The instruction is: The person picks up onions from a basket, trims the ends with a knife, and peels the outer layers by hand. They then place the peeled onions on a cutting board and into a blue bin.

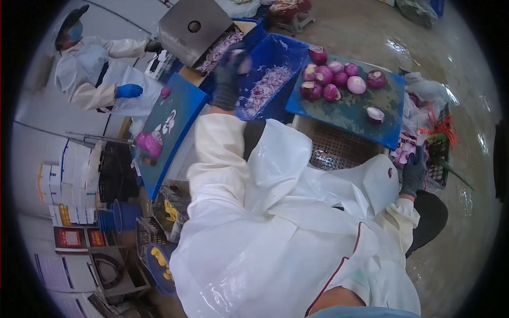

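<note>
My left hand [228, 79], in a dark grey glove, is closed on a peeled onion [244, 63] above the left edge of a blue bin [298, 49] holding sliced onion [266, 90]. Beside it stands a metal machine [193, 29] with more slices below. My right hand [413, 174], also gloved, hangs low at the right, next to onion peelings [404, 149]; its fingers are partly hidden and what they hold cannot be made out. Several purple onions [324, 75] lie on a blue cutting board [339, 110] between my hands, with one pale onion [375, 115] apart near its right side.
A co-worker [90, 74] stands at the upper left, by a second blue board [175, 124] with onions and pieces on it. Below my board is a brown crate [339, 146]. A black basket [437, 172] with red string stands right; boxes [74, 180] are stacked left.
</note>
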Demonstrator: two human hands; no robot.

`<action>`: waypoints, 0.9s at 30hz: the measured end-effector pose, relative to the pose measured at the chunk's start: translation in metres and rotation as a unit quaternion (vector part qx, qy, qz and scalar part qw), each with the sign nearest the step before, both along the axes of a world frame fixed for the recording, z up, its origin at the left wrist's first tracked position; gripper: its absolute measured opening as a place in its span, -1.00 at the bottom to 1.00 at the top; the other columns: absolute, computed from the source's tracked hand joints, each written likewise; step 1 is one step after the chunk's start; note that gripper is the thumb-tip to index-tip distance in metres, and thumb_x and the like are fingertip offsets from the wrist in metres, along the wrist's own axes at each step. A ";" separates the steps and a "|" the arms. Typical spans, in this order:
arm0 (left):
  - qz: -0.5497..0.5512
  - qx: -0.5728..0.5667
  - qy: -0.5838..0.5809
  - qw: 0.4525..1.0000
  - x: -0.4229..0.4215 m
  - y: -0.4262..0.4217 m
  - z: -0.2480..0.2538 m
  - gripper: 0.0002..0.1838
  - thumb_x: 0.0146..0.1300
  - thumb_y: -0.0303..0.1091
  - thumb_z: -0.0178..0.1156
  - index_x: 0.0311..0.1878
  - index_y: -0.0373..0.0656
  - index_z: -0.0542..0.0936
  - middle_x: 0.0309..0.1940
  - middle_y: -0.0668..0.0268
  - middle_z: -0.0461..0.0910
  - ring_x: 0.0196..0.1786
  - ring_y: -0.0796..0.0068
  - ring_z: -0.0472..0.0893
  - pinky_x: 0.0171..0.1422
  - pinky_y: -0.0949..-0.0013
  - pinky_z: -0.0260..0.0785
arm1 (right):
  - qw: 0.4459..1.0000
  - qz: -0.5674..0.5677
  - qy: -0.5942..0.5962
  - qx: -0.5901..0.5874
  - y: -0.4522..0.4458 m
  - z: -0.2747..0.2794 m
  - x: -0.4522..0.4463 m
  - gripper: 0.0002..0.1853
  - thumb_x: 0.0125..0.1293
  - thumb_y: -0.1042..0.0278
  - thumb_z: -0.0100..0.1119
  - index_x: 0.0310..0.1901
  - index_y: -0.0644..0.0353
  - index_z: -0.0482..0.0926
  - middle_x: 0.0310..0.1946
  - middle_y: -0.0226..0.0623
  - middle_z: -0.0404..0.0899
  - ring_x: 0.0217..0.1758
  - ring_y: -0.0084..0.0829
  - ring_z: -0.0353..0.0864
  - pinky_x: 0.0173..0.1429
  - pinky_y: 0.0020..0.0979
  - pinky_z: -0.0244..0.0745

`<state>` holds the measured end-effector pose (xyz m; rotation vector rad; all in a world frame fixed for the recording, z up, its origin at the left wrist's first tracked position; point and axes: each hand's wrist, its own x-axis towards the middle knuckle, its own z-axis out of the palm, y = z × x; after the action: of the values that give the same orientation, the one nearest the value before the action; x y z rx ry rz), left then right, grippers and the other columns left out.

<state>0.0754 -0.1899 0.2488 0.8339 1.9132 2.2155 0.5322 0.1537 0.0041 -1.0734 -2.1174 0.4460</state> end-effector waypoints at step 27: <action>-0.332 -0.364 0.438 0.752 0.176 0.285 -0.216 -0.53 0.23 -0.25 0.06 0.23 -0.02 0.49 0.16 0.00 0.48 0.18 0.00 0.48 0.31 0.06 0.28 | 0.985 -0.003 -0.010 -0.172 -0.041 -0.001 -0.017 -0.59 0.24 0.27 0.10 0.13 0.12 0.48 -0.16 0.09 0.60 -0.10 0.10 0.60 -0.03 -0.01 0.47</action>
<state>0.2509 0.0954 0.0328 2.1089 1.9696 0.5389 0.5150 0.1125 0.0030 -1.2780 -2.1013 0.8230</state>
